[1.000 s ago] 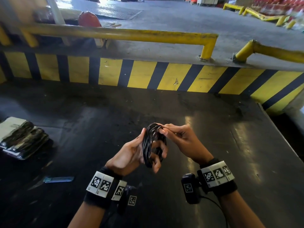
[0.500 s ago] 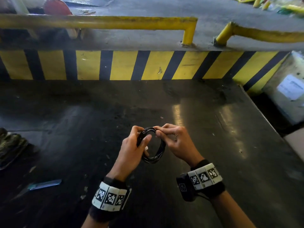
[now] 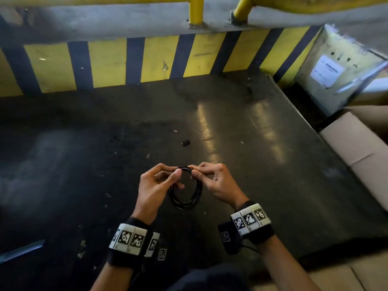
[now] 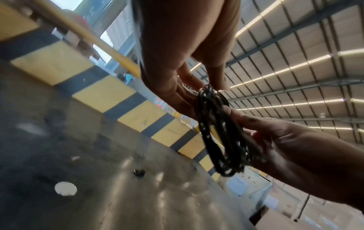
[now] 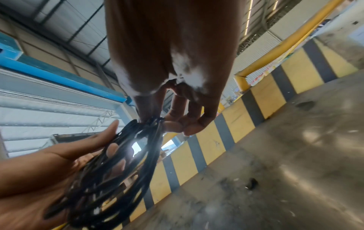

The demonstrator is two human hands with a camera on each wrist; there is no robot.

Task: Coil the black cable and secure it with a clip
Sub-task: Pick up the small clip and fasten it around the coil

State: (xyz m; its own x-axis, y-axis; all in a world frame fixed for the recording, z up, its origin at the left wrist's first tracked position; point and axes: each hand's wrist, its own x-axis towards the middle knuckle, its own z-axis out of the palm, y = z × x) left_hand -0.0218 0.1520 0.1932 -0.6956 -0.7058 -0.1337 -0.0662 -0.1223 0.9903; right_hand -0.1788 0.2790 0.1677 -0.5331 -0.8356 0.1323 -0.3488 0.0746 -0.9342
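The black cable (image 3: pixel 185 191) is wound into a small ring of several loops, held above the dark floor (image 3: pixel 84 164). My left hand (image 3: pixel 177 179) pinches the ring's left side between thumb and fingers. My right hand (image 3: pixel 195 173) pinches the top of the ring with thumb and forefinger. In the right wrist view the fingertips (image 5: pixel 145 116) squeeze the loops of the cable (image 5: pixel 110 171) together at the top. The left wrist view shows the cable (image 4: pixel 222 135) edge on between both hands. A small black piece (image 3: pixel 185 142) lies on the floor beyond the hands; I cannot tell what it is.
A yellow and black striped kerb (image 3: pixel 147 59) closes the far side, with yellow rail posts (image 3: pixel 196 9) above it. Cardboard boxes (image 3: pixel 357 148) and a grey labelled box (image 3: pixel 327 72) stand at the right edge. A blue strip (image 3: pixel 21 250) lies at the near left.
The coil has turned from edge on round the left fingers to a flat ring facing me, still in both hands. The view has tilted down and right; the packets at the left have left the frame.
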